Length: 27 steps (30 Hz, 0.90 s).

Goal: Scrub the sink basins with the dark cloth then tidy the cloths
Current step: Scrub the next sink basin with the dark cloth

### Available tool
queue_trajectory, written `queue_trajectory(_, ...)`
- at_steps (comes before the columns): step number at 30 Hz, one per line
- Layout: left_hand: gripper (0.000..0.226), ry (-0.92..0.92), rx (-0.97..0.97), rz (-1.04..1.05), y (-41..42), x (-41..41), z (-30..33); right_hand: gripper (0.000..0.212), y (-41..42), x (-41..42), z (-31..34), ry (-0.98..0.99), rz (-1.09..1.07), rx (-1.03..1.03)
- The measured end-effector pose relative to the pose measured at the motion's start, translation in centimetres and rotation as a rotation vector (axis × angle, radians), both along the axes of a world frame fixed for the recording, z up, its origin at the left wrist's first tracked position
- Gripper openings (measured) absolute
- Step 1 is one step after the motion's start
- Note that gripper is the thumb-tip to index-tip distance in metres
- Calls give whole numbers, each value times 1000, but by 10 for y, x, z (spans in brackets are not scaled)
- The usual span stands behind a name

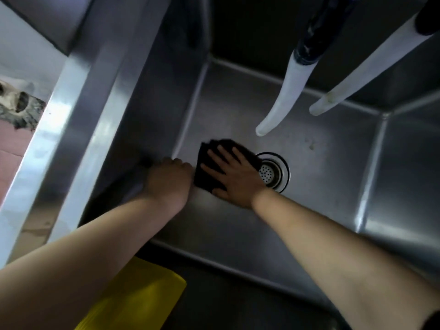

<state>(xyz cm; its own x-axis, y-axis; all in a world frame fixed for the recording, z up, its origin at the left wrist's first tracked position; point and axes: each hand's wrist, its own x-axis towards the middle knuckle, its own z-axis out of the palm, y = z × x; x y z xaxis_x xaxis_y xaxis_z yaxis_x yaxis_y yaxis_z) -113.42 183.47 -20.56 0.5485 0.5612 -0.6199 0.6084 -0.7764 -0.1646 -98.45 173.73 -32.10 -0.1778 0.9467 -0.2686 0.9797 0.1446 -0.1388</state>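
right hand (pixel 234 176), fingers flat, presses the dark cloth (pixel 209 167) to the sink basin (pixel 333 163) floor beside the drain (pixel 273 173) to scrub, while the curled, empty-looking left hand (pixel 170 177) braces near the left wall.

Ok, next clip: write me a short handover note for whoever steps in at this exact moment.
Right hand: fingers spread flat, pressing the dark cloth on the basin floor, just left of the drain strainer.
Left hand: curled against the basin's left wall, holding nothing visible.
Yellow cloth: lying on the near rim, untouched.
Done: scrubbing of this basin under way.
Left: finish the floor and walls, any other basin, then tidy both cloths.
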Motion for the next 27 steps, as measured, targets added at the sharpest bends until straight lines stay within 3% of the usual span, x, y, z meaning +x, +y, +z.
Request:
queue_trajectory(6, 63, 28, -39, -145, -11, 13, -23, 64, 26, 64, 15, -60, -402, -44)
queue_trajectory(13, 107, 84, -135, -194, -27, 31, -39, 70, -62, 103, 15, -121, -609, -108)
queue_trajectory(20, 87, 65, -101, -192, -36, 31, -47, 68, -134, 31, 15, -140, -650, -89)
queue_trajectory(27, 78, 24, -125, -176, -37, 35, -44, 66, -131, -30, 9, -44, -296, -85)
